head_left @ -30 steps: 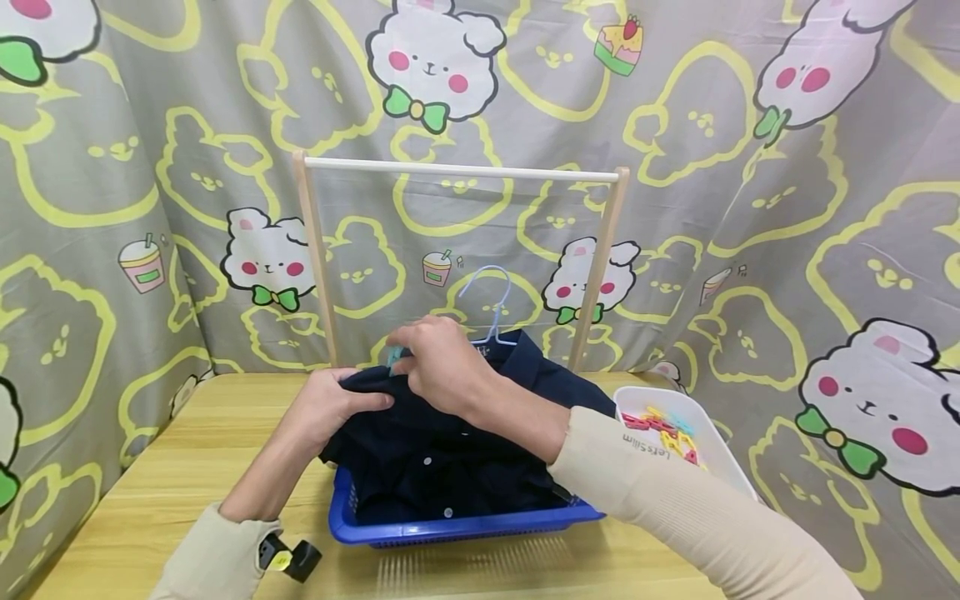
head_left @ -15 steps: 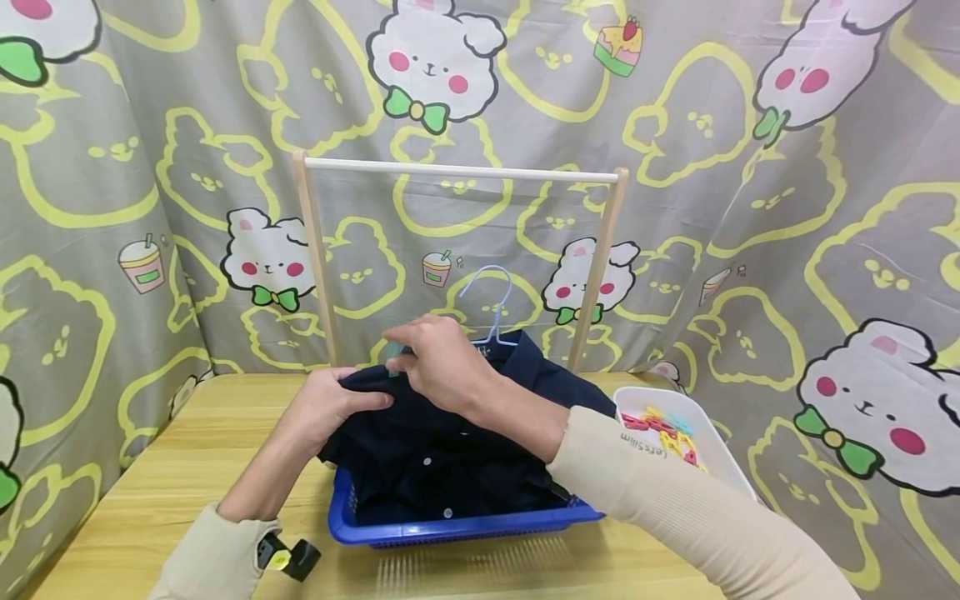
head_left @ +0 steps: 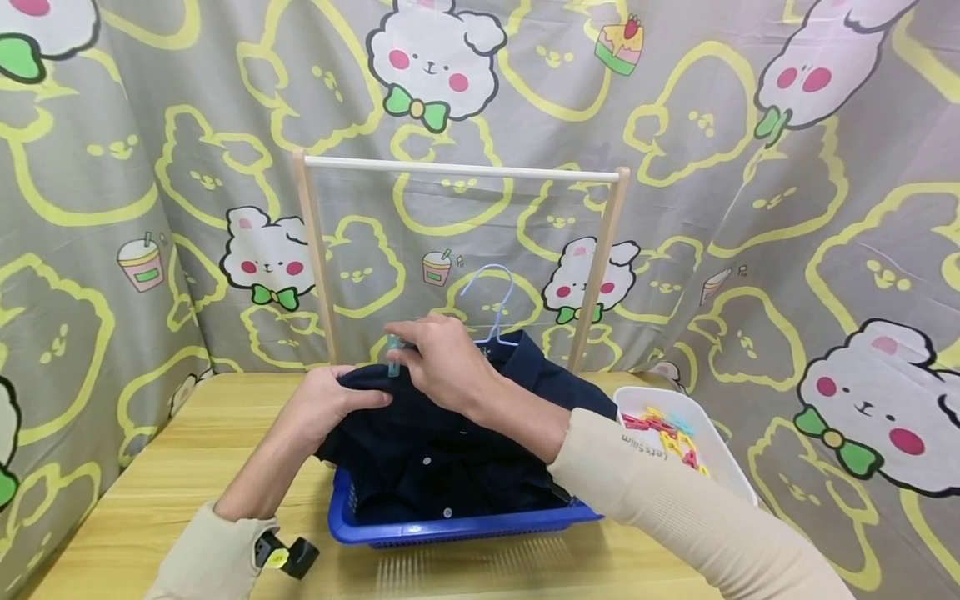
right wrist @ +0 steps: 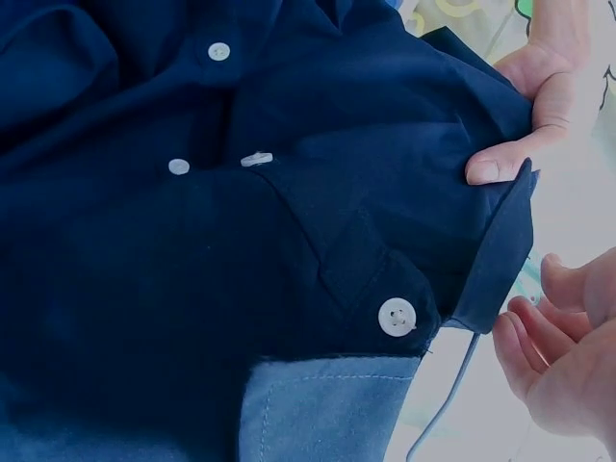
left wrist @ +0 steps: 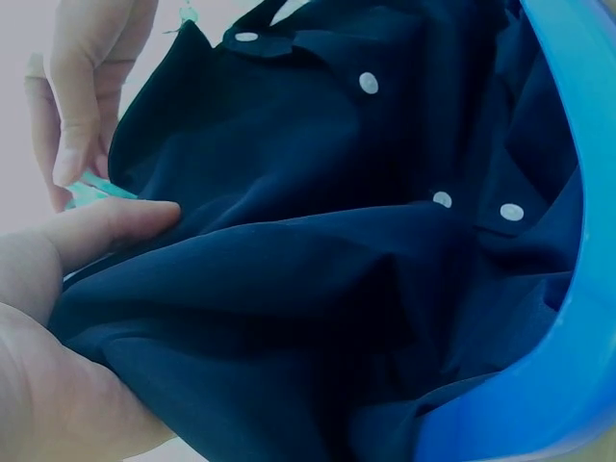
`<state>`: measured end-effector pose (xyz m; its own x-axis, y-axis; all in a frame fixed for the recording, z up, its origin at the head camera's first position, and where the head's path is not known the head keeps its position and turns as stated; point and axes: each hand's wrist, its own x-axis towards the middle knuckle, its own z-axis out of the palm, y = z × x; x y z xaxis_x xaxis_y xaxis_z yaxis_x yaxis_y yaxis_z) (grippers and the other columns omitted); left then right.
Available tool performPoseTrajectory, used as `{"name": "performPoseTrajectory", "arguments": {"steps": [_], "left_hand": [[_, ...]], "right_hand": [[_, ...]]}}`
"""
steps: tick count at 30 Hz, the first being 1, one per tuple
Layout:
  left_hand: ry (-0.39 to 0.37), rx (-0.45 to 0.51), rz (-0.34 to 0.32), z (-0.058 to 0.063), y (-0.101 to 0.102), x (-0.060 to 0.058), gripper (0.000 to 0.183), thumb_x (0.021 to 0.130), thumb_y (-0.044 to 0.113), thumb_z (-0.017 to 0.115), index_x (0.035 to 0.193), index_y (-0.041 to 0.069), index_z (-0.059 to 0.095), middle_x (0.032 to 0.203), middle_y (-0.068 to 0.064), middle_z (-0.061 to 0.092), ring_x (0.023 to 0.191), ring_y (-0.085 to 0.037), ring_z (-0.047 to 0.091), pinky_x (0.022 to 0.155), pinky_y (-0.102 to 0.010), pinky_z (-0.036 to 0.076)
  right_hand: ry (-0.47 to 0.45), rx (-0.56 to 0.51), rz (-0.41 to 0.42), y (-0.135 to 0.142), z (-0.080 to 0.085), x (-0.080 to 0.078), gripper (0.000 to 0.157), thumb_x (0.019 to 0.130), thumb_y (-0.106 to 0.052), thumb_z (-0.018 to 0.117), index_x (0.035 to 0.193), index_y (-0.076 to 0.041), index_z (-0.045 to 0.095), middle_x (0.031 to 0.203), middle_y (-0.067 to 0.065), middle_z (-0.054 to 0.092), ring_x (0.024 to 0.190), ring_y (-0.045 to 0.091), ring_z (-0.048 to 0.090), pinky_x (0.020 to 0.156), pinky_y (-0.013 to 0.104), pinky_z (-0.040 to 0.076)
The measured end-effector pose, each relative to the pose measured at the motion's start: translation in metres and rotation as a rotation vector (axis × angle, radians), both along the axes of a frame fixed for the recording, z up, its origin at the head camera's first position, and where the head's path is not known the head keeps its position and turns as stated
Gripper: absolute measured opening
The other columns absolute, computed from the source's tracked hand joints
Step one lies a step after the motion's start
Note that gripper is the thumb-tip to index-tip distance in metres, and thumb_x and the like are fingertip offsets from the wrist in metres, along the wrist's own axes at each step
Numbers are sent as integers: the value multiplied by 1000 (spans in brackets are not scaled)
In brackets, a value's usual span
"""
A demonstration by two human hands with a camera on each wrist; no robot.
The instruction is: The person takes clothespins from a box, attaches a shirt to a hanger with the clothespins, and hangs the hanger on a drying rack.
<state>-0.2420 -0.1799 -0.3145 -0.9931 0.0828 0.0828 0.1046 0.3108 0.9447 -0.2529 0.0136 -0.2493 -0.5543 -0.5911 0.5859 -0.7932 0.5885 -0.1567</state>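
A navy shirt with white buttons lies in a blue plastic basket, on a pale blue wire hanger whose hook stands up behind the collar. My left hand grips the shirt's shoulder at the left, thumb on top of the cloth; its other fingers are mostly hidden underneath. With thumb and fingers, my right hand pinches a teal clothespin at the shoulder's upper edge, just beyond the left hand. In the left wrist view, the clothespin shows beneath the right fingertips, against the shirt's edge.
Behind the basket stands a rack with wooden posts and a white bar. To the right is a white tray holding several red, yellow and blue clothespins. A patterned curtain encloses the wooden table.
The right fingers have shifted slightly on the clothespin, and more of it shows now. The left hand and the shirt have hardly moved.
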Motion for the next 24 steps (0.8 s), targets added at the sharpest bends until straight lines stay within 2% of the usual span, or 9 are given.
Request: {"name": "performPoseTrajectory", "arguments": {"steps": [10, 14, 18, 24], "left_hand": [[-4, 10, 8, 0, 0, 1, 33, 72, 20, 83, 91, -4, 69, 78, -6, 69, 73, -24, 63, 69, -36, 51], [-4, 15, 9, -1, -1, 0, 34, 72, 20, 82, 92, -4, 69, 78, -6, 69, 73, -24, 63, 68, -35, 51], [-11, 5, 24, 0, -2, 1, 34, 72, 21, 83, 90, -3, 68, 78, -6, 68, 73, -24, 62, 69, -35, 50], [-17, -7, 37, 1, -3, 1, 35, 71, 24, 83, 89, -2, 67, 76, -6, 67, 72, -24, 62, 67, -35, 51]], "right_hand": [[13, -2, -6, 1, 0, 1, 28, 91, -21, 66, 117, -12, 68, 106, -3, 70, 78, 9, 54, 69, 20, 44], [25, -13, -16, 4, 0, 2, 27, 91, -22, 66, 116, -13, 68, 97, -4, 70, 76, 8, 53, 67, 20, 43], [36, -36, -46, 9, 1, 4, 27, 90, -22, 67, 115, -12, 68, 88, -4, 67, 80, 8, 55, 71, 22, 45], [6, -51, -109, 19, 1, 3, 29, 91, -23, 65, 118, -13, 67, 91, -4, 67, 86, 10, 58, 74, 25, 47]]}}
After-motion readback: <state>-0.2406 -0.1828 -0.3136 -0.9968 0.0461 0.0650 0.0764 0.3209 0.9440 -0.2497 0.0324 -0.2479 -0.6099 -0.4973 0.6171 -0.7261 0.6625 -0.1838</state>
